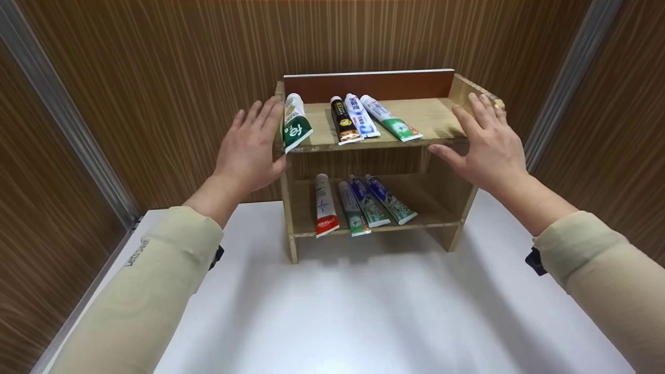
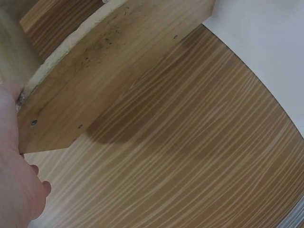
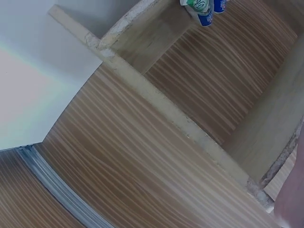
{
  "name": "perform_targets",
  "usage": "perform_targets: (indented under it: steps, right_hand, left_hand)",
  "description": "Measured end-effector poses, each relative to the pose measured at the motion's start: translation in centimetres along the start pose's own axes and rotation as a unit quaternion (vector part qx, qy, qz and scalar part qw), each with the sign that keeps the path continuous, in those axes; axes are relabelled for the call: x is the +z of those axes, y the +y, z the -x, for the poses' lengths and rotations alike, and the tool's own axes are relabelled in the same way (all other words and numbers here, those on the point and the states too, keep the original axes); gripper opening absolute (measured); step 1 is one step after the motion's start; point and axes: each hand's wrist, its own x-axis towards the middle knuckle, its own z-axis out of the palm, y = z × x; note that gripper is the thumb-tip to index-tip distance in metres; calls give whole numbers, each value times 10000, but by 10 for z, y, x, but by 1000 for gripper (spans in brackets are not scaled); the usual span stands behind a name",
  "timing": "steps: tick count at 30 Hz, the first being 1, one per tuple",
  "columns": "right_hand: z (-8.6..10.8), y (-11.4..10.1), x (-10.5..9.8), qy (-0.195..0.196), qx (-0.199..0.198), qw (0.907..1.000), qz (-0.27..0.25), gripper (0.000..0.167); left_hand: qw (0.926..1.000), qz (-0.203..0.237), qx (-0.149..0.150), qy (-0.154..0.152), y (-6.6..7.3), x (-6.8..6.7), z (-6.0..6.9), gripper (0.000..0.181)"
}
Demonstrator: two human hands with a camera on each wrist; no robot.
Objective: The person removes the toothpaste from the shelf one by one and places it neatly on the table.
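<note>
A small two-tier wooden shelf (image 1: 374,147) stands on a white table. My left hand (image 1: 250,143) lies along its left side panel (image 2: 109,61), fingers extended. At the opposite end, my right hand (image 1: 491,143) touches the right side panel (image 3: 166,107), with fingers fairly straight over the top and thumb near the upper board's front edge. The upper board carries a dark green and white toothpaste tube (image 1: 296,122), a black one (image 1: 344,120), a white and blue one (image 1: 362,115) and a white and green one (image 1: 390,118).
Below lie a white and red tube (image 1: 326,205), a grey-green tube (image 1: 355,208) and two blue and green tubes (image 1: 369,200). Wood-grain walls (image 1: 156,62) surround the white table (image 1: 332,317) behind and at both sides. Metal strips (image 1: 67,104) line the wall corners.
</note>
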Motion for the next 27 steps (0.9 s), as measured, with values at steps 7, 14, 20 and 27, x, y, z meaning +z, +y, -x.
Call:
perform_targets:
  steps: [7,14,20,27]
  right_hand:
    - [-2,-3,8,-373,60,9992,-155,78]
    - [-4,-2,20,-277,-285,9992,7,67]
    - [-2,-2,31,247,-390,9988,-150,60]
    - [0,0,38,636,-336,9966,-406,53]
  left_hand:
    - [10000,21,10,36,1,1,-1,93]
    - [9998,144,9,105,-2,2,1,93]
    - [9999,133,-69,57,-2,2,4,94]
    - [9996,129,-227,-88,3,1,2,98]
